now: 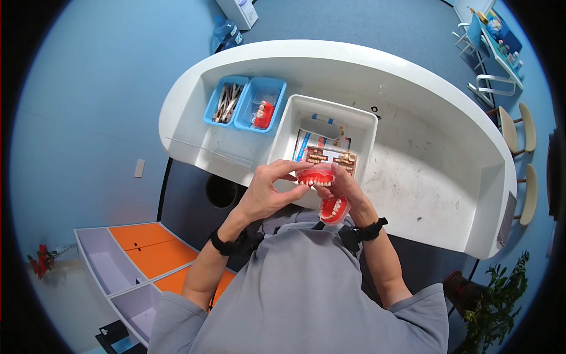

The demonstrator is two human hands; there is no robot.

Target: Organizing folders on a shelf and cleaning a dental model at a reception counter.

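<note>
A dental model with red gums and white teeth is held in front of my body, its two arches opened apart. One arch [315, 176] lies between my hands and the other arch [334, 209] hangs lower, beneath my right hand. My left hand [277, 188] has its thumb and fingertips on the left end of the first arch. My right hand [347, 185] grips the model from the right. Just beyond them stands a white bin [373, 128] holding model teeth in a case [347, 164], a grey oblong item [320, 128] and a printed sheet [300, 144].
Two blue baskets stand left of the bin: one basket [207, 110] holds several slim-handled tools, the other [283, 95] a red gum block with teeth [264, 115]. A raised white rim [336, 48] curves round the desk. A clear panel [208, 152] stands at the desk's left.
</note>
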